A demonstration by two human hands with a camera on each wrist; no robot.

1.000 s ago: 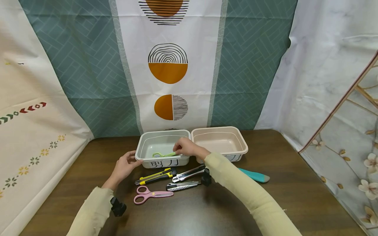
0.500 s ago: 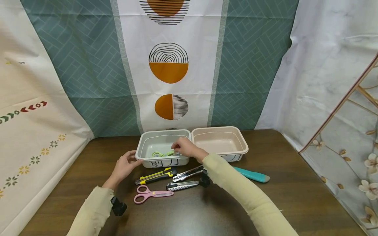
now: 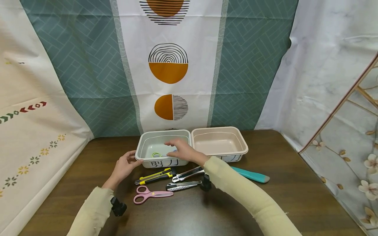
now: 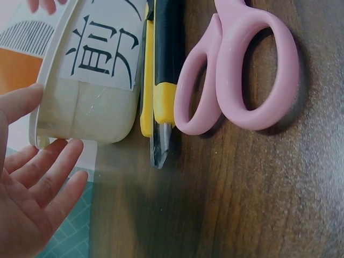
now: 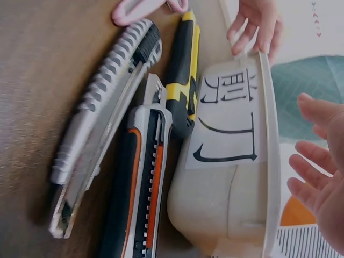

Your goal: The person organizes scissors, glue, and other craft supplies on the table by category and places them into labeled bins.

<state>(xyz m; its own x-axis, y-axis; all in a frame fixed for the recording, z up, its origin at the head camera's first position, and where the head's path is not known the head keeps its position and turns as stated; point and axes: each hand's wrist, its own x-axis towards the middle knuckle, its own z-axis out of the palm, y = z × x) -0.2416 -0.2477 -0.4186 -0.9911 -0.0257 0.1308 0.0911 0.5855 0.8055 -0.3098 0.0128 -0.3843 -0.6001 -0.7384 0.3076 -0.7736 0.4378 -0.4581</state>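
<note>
The right hand (image 3: 183, 151) is positioned above the pale green bin (image 3: 163, 139), near the front rim; its fingers and thumb are spread, with a gap between their tips, and grip nothing. The green-handled scissors (image 3: 158, 154) lie inside the bin, below and to the left of the right-hand fingertips; the handle loops are visible, and the rest is largely hidden.

The left hand (image 3: 124, 165) is at the left front corner of the same bin. Its thumb touches the front rim, and its fingers, extended and slightly apart, touch the left end. Right of the left thumb, the front wall carries a white label (image 5: 228, 121) with black characters.

The beige bin (image 3: 217, 136) stands to the right of the right hand, just beside the green bin.

Cutting tools lie on the brown table (image 3: 183, 216), on the wearer's side of both hands. The yellow-and-black utility knife (image 3: 155, 176) is to the right of the left hand. The pink scissors (image 3: 153, 194) are nearer the wearer, loops toward the left wrist. The black-and-orange utility knife (image 5: 144, 183) is below the right hand, partly covered in the head view by the right wrist. The silver utility knife (image 3: 183, 186) is next to it, nearer the wearer. The teal-handled tool (image 3: 252, 175) extends from behind the right sleeve.
</note>
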